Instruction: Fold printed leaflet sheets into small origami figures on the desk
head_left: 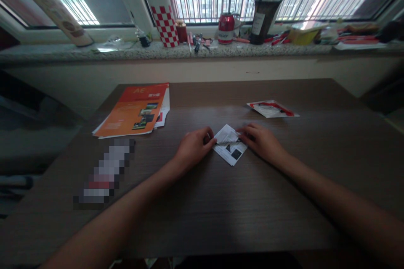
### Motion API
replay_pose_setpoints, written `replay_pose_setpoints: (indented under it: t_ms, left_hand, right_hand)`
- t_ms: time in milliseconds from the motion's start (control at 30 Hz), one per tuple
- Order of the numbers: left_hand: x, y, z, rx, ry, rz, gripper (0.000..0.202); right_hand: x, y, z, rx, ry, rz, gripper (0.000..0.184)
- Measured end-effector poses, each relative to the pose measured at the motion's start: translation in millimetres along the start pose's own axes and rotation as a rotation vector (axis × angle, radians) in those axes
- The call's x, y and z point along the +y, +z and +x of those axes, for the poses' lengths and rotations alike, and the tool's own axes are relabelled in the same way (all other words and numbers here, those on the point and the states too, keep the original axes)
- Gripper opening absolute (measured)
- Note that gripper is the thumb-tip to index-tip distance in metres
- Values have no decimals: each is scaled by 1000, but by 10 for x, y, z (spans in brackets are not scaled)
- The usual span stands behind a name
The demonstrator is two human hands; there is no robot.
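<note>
A small folded paper (226, 134), white with dark print, lies on the table as a diamond with one corner toward me. A fold line crosses its middle, and its upper flap looks slightly raised. My left hand (196, 145) pinches the left corner between thumb and curled fingers. At the opposite corner, my right hand (262, 139) has its fingers bent and closed on the paper's edge; its thumb is partly hidden. Beyond the right hand lies another folded paper piece (271, 109), white with red and black, touched by neither hand.
The brown table (202, 210) stands against the wall below a window. Orange booklets (126, 113) lie at the back left, with a blurred-out flat object (107, 172) nearer me. The stone sill (126, 52) holds a checkered bottle (164, 25), a red can (226, 28) and a dark cup (264, 19).
</note>
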State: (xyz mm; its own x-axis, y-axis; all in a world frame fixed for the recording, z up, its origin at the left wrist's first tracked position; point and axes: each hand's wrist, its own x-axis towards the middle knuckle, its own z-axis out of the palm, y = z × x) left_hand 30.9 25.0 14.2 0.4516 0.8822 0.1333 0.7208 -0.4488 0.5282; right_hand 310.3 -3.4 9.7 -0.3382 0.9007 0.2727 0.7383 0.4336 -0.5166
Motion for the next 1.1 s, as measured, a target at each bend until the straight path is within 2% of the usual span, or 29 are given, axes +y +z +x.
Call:
replay_pose_setpoints:
  t_ms: [67,200,300,500,700,867,1100]
  left_hand:
    - [22,3,6,22,37,20,12]
    - [52,45,30,35,234,32,31]
    - [54,84,48,24,294,120,37]
    - [55,103,19,46,318,148,26]
    - [88,97,-68,-5,332,98,23]
    - [103,86,-70,-16,278,34,22]
    - [61,124,-19,-25,227,-50,23]
  right_hand:
    - [-2,16,2,-5,-20,-38,25]
    - [-17,57,1,-9,-30,-101,26]
    - [-27,77,1,-22,-20,-137,27]
    - [-61,29,-23,-37,-55,-107,24]
    - [-144,-40,-57,-56,2,-38,19]
    - [-142,9,28,-17,58,-15,19]
    - [-75,117,133,-19,40,-36,27]
